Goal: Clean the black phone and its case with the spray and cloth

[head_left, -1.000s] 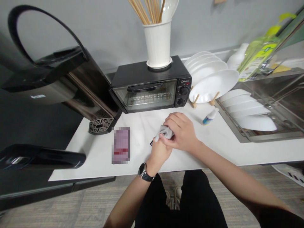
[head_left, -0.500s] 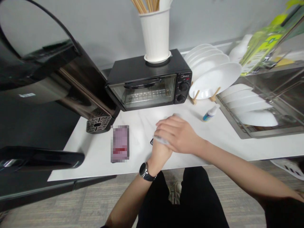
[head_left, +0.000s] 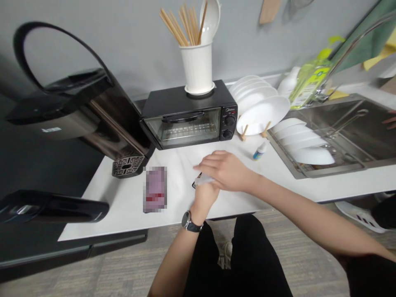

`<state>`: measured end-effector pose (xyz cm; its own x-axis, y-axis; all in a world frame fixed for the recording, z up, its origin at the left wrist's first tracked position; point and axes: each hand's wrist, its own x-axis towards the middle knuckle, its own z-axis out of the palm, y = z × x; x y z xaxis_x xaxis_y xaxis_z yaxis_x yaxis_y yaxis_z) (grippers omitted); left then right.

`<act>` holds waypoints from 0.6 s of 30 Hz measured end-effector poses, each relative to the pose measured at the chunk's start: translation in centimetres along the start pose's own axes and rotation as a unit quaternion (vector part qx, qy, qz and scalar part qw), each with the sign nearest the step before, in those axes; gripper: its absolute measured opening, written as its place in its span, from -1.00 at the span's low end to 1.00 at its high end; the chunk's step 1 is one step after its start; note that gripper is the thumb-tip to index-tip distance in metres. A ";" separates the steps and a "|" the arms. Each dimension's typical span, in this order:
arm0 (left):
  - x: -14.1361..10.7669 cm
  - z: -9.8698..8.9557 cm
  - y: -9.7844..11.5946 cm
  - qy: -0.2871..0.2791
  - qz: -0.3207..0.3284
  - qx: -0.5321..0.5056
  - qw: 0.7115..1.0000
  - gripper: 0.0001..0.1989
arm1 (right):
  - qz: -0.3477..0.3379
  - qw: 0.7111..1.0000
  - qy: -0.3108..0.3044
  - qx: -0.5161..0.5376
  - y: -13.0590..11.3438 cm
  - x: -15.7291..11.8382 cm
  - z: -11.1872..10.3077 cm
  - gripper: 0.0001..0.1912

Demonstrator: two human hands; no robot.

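My right hand [head_left: 227, 170] lies across the top of my left hand [head_left: 206, 199], its fingers together and curled over. From beneath the right fingers a thin whitish sheet [head_left: 204, 179], maybe tissue, sticks out against the left hand. The left fingers are hidden under the right hand, and a watch [head_left: 186, 219] is on that wrist. A dark-edged flat object [head_left: 194, 182] shows just left of both hands, mostly covered; its kind is unclear. A small white bottle with a blue label [head_left: 260, 151] stands right of the hands. Further left lies a blurred-out purple, phone-shaped object [head_left: 156, 189].
Behind the hands stands a black toaster oven [head_left: 185, 123], bearing a white cup [head_left: 198, 68] of chopsticks. A dark drinks machine [head_left: 102, 119] is at left. White plates [head_left: 262, 115] and a sink [head_left: 297, 171] with bowls are right. Another person's hand [head_left: 390, 119] shows at the right edge.
The view has shifted, bringing more of the sink and another person's hand into sight. My right hand stays over the left; the whitish sheet shows a little more clearly between them.
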<state>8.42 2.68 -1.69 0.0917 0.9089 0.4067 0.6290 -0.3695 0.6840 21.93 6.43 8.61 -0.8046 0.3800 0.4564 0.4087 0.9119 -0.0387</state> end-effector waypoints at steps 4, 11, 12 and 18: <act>0.4 -0.5 0.2 -0.015 0.001 0.031 0.999 -0.81 | 0.118 0.992 0.039 -0.022 0.6 -0.1 -0.4 -0.60; 0.6 -0.4 0.5 -0.013 -0.012 0.057 0.998 -0.84 | 0.116 0.993 -0.002 -0.025 0.2 -0.3 -0.8 -0.49; 0.6 -0.4 0.5 -0.016 -0.012 0.058 0.998 -0.83 | 0.148 0.988 0.024 -0.027 0.2 -0.4 -0.7 -0.41; 0.4 -0.3 0.6 -0.013 -0.004 0.043 0.999 -0.83 | 0.031 0.999 -0.002 -0.012 0.7 -0.9 -0.6 -0.59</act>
<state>8.57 2.71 -0.92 0.1051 0.9168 0.3852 0.6938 -0.3451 0.6321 23.22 6.61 8.69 -0.7794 0.4357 0.4502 0.4673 0.8829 -0.0454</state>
